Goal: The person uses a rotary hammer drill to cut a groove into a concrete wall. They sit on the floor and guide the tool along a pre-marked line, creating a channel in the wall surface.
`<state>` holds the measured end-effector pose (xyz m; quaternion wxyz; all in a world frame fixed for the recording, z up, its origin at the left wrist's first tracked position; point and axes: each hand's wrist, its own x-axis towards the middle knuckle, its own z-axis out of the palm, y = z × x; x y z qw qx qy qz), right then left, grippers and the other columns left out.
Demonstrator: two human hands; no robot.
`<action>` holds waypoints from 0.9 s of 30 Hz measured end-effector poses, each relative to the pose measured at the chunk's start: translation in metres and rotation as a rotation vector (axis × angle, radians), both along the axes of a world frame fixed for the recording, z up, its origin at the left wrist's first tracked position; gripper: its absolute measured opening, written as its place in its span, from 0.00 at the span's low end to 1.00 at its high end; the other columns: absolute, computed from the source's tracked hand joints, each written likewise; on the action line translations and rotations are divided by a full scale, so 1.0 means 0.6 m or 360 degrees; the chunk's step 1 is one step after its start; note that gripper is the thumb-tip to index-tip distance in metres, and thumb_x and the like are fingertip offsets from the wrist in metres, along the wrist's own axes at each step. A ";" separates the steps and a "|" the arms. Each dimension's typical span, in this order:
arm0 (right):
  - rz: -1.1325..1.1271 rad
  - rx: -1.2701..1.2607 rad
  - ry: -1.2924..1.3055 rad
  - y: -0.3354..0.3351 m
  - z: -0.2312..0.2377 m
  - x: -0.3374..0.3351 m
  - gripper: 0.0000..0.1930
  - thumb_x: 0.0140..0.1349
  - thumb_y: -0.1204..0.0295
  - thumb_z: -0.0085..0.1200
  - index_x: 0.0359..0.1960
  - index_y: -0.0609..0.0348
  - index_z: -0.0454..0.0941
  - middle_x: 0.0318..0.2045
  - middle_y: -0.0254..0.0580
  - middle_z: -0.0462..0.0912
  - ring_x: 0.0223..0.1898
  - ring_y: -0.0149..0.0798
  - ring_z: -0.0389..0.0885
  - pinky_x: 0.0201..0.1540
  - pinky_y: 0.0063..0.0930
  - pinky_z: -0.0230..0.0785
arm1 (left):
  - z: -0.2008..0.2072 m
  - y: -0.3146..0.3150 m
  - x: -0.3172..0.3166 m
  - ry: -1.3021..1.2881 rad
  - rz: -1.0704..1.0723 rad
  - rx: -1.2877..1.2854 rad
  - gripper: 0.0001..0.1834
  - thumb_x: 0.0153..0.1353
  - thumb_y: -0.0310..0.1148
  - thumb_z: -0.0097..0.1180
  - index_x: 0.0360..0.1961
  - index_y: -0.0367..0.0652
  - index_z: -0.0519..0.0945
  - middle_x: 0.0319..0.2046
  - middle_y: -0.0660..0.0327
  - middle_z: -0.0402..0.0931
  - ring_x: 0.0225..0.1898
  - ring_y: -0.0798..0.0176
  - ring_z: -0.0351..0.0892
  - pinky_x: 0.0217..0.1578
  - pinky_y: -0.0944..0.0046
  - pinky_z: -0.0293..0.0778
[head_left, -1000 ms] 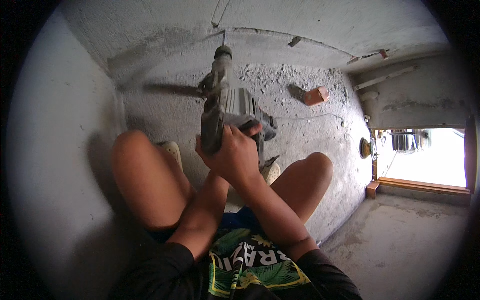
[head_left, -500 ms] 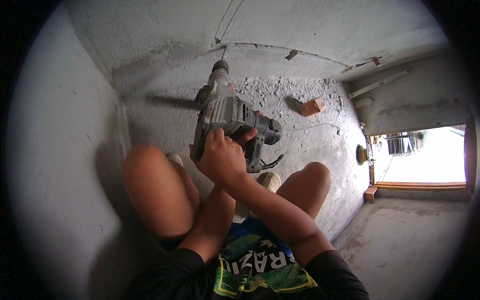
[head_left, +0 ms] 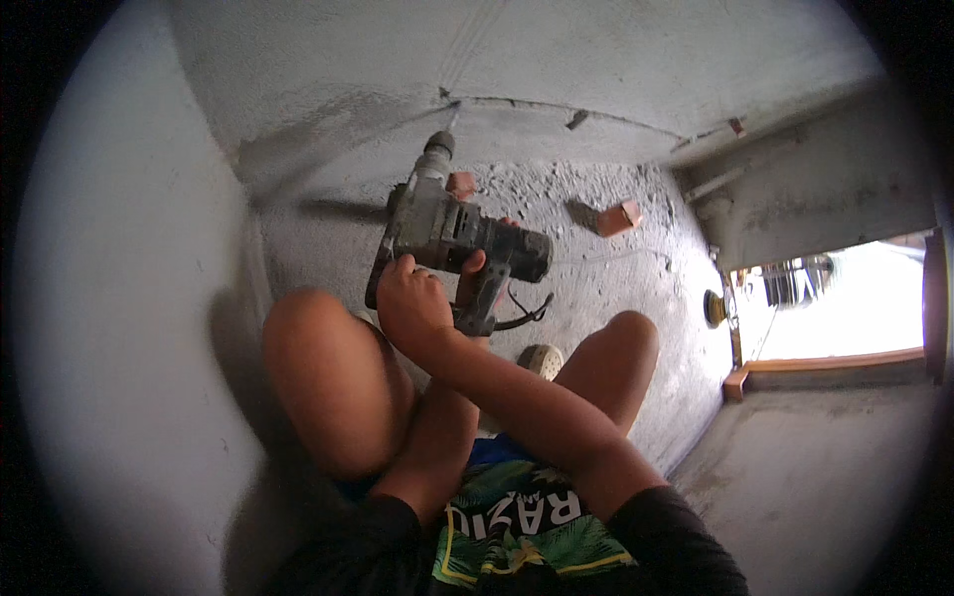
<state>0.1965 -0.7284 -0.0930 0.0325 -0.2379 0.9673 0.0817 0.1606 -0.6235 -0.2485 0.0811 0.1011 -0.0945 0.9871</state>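
A dusty rotary hammer drill (head_left: 422, 223) points away from me, its thin bit (head_left: 454, 117) reaching the groove low in the grey wall. The bit's tip appears to meet the wall at the groove, though blur hides the exact contact. My forearms cross, the right over the left. My left hand (head_left: 470, 285) is wrapped round the drill's handle, mostly hidden behind the right wrist and the tool. My right hand (head_left: 414, 306) grips the rear left end of the drill body, fingers curled over it. A black cord (head_left: 525, 316) hangs from the handle.
Rubble (head_left: 537, 189) lies along the wall's foot, with an orange brick piece (head_left: 619, 219) and another block (head_left: 462, 186) behind the drill. A groove (head_left: 621, 119) runs along the wall. A side wall (head_left: 109, 298) stands close left; a bright framed opening (head_left: 845, 308) is at right.
The drill and both hands have shifted slightly left and its body sits more tilted, while the bit stays at the groove. More of the block behind the drill shows. The view has shifted slightly.
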 end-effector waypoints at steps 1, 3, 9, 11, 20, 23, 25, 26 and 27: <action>-0.0015 -0.0017 0.0037 -0.012 -0.007 0.004 0.10 0.56 0.72 0.55 0.37 0.66 0.76 0.36 0.48 0.78 0.34 0.44 0.86 0.33 0.33 0.80 | 0.002 -0.007 0.002 0.0002 0.0015 0.0012 0.37 0.59 0.36 0.67 0.67 0.39 0.64 0.61 0.55 0.70 0.61 0.55 0.72 0.64 0.52 0.66; -0.0056 -0.0034 0.0066 -0.029 -0.020 0.009 0.10 0.57 0.71 0.56 0.37 0.66 0.76 0.35 0.48 0.78 0.33 0.44 0.86 0.33 0.32 0.80 | 0.007 -0.016 0.004 0.0007 0.0035 0.0040 0.37 0.59 0.36 0.67 0.66 0.38 0.64 0.61 0.55 0.70 0.61 0.55 0.72 0.64 0.52 0.65; -0.0051 0.0015 0.0077 -0.036 -0.041 0.001 0.09 0.59 0.71 0.54 0.37 0.65 0.76 0.34 0.47 0.78 0.33 0.42 0.86 0.33 0.30 0.80 | 0.011 -0.019 -0.009 0.0010 0.0036 0.0107 0.37 0.59 0.36 0.67 0.66 0.38 0.64 0.61 0.55 0.70 0.62 0.55 0.71 0.65 0.52 0.65; -0.0042 0.0004 0.0052 -0.030 -0.045 -0.001 0.09 0.59 0.71 0.54 0.37 0.65 0.76 0.34 0.46 0.78 0.33 0.42 0.86 0.32 0.30 0.80 | 0.012 -0.014 -0.016 0.0014 0.0043 0.0125 0.37 0.59 0.36 0.67 0.66 0.38 0.64 0.61 0.55 0.70 0.62 0.55 0.71 0.65 0.52 0.64; 0.0066 0.0045 0.0177 0.030 -0.042 0.013 0.08 0.59 0.71 0.54 0.35 0.63 0.76 0.34 0.46 0.79 0.32 0.41 0.86 0.32 0.31 0.80 | 0.026 0.015 -0.024 0.0058 0.0037 0.0209 0.38 0.59 0.36 0.67 0.66 0.37 0.64 0.61 0.54 0.70 0.62 0.55 0.71 0.66 0.52 0.63; 0.0058 0.0058 0.0176 0.043 -0.037 0.016 0.07 0.59 0.72 0.54 0.34 0.63 0.76 0.33 0.47 0.79 0.31 0.41 0.86 0.30 0.31 0.79 | 0.032 0.025 -0.023 0.0067 0.0033 0.0235 0.38 0.59 0.36 0.67 0.66 0.37 0.64 0.62 0.54 0.70 0.62 0.55 0.70 0.67 0.52 0.62; 0.0045 0.0060 0.0156 0.047 -0.035 0.019 0.07 0.59 0.72 0.54 0.33 0.63 0.76 0.32 0.47 0.79 0.31 0.42 0.86 0.30 0.31 0.79 | 0.036 0.029 -0.022 0.0074 0.0034 0.0252 0.38 0.58 0.36 0.67 0.66 0.37 0.64 0.62 0.54 0.70 0.63 0.54 0.70 0.67 0.52 0.62; 0.0044 0.0050 0.0147 0.048 -0.035 0.020 0.07 0.59 0.72 0.54 0.33 0.63 0.76 0.32 0.48 0.79 0.31 0.42 0.86 0.29 0.31 0.79 | 0.039 0.031 -0.022 0.0076 0.0034 0.0259 0.38 0.58 0.36 0.67 0.66 0.37 0.64 0.62 0.54 0.70 0.63 0.54 0.70 0.67 0.52 0.62; 0.0042 0.0041 0.0137 0.048 -0.036 0.022 0.07 0.59 0.72 0.54 0.33 0.63 0.76 0.32 0.48 0.79 0.30 0.42 0.86 0.29 0.31 0.79 | 0.041 0.031 -0.021 0.0078 0.0040 0.0266 0.38 0.58 0.36 0.67 0.66 0.37 0.64 0.62 0.54 0.70 0.63 0.54 0.70 0.67 0.52 0.62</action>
